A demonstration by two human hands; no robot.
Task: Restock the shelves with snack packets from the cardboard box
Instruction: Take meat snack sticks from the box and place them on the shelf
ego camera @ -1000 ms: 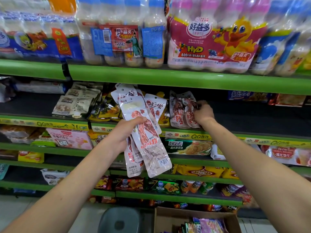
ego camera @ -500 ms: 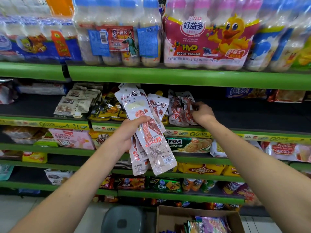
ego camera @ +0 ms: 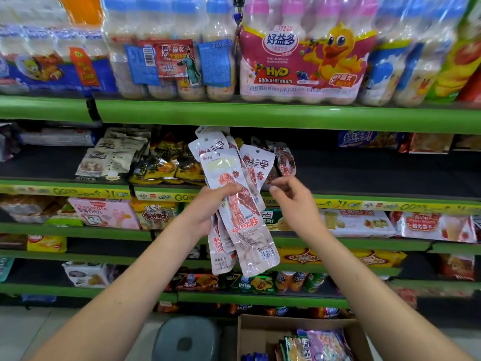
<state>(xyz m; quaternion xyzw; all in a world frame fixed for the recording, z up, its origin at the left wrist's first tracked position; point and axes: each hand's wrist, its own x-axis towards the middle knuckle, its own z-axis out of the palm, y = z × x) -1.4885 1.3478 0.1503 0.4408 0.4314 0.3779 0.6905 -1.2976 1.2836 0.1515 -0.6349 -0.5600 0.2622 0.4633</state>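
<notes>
My left hand [ego camera: 208,207] grips a fanned bunch of long clear snack packets [ego camera: 242,217] with red printing, held upright in front of the second shelf [ego camera: 364,175]. My right hand [ego camera: 291,196] hovers just right of the bunch with fingers loosely curled, holding nothing. Two matching packets [ego camera: 285,160] stand on the shelf behind it. The cardboard box [ego camera: 263,332] sits on the floor at the bottom, with several colourful packets [ego camera: 320,345] inside.
Bottled drink multipacks [ego camera: 299,56] fill the top shelf. White and yellow packets [ego camera: 145,160] lie left on the second shelf; its right part is dark and bare. Lower shelves hold biscuit and snack packs. A grey stool [ego camera: 186,340] stands left of the box.
My right hand let go of the packets on the shelf and drew back toward the bunch. My left hand shifted slightly right with its packets.
</notes>
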